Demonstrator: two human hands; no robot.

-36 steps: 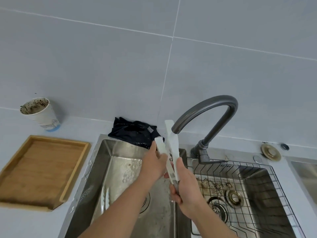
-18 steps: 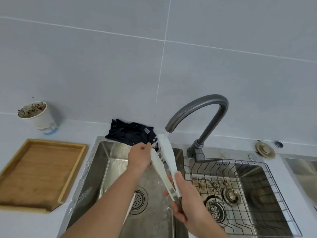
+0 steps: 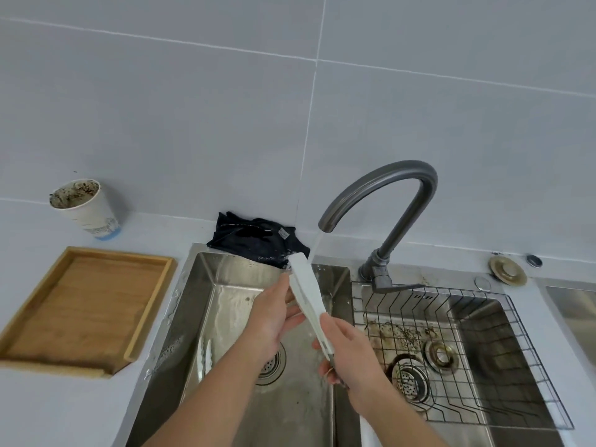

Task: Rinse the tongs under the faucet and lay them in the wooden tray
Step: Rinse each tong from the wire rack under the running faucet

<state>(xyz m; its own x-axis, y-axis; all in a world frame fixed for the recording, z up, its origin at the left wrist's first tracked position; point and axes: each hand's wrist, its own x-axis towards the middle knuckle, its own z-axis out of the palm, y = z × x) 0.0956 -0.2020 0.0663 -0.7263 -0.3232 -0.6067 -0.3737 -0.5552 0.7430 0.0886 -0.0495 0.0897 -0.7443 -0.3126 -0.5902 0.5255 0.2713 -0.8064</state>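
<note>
White tongs (image 3: 308, 290) slant upward over the left sink basin, their tip under the stream from the dark grey faucet (image 3: 383, 188). My right hand (image 3: 346, 350) grips the tongs' lower handle end. My left hand (image 3: 274, 314) touches the tongs along their middle, fingers wrapped around one arm. Water splashes at the tip. The wooden tray (image 3: 80, 304) lies on the counter to the left of the sink, with nothing in it.
The left steel basin (image 3: 225, 285) holds another pale utensil (image 3: 204, 353) near its drain. A wire basket (image 3: 483, 317) sits in the dirty right basin. A black cloth (image 3: 254, 237) lies behind the sink and a soiled paper cup (image 3: 85, 206) stands by the wall.
The tongs have dropped and tilted so their tip sits under the running stream. My left hand slid down along the tongs. The camera view shifted slightly.
</note>
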